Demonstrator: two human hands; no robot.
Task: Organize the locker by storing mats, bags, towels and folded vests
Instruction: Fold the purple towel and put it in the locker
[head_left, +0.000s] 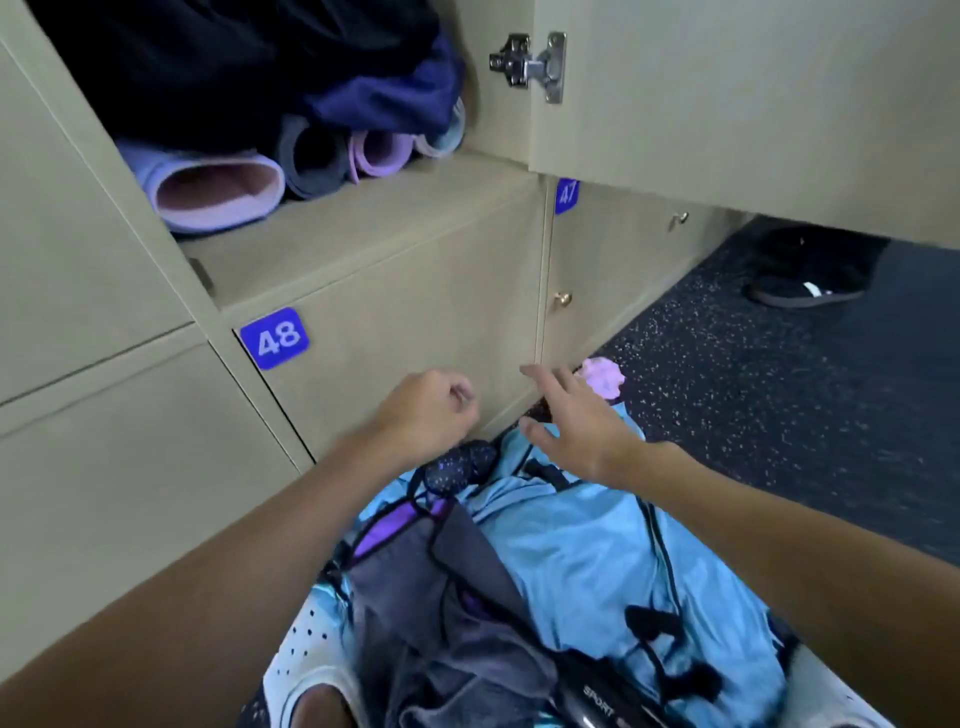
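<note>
Left hand (431, 410): fingers curled in, nothing seen inside.
Right hand (576, 421): fingers spread wide, holds nothing.
Blue bag (587, 561): right under both hands.
Grey cloth (415, 587): on the bag, below the left hand.
Rolled mats (291, 171): in the open locker, high above the left hand.
Writing: tag "48" (275, 338) up-left of the left hand; tag "47" (566, 195) above the right hand; "SPORT" (597, 699) on a black thing far below the hands.

Mats (218, 197) are stowed in the locker (363, 218) at eleven o'clock. Bags (571, 561) are heaped on the floor (779, 389) at six.
</note>
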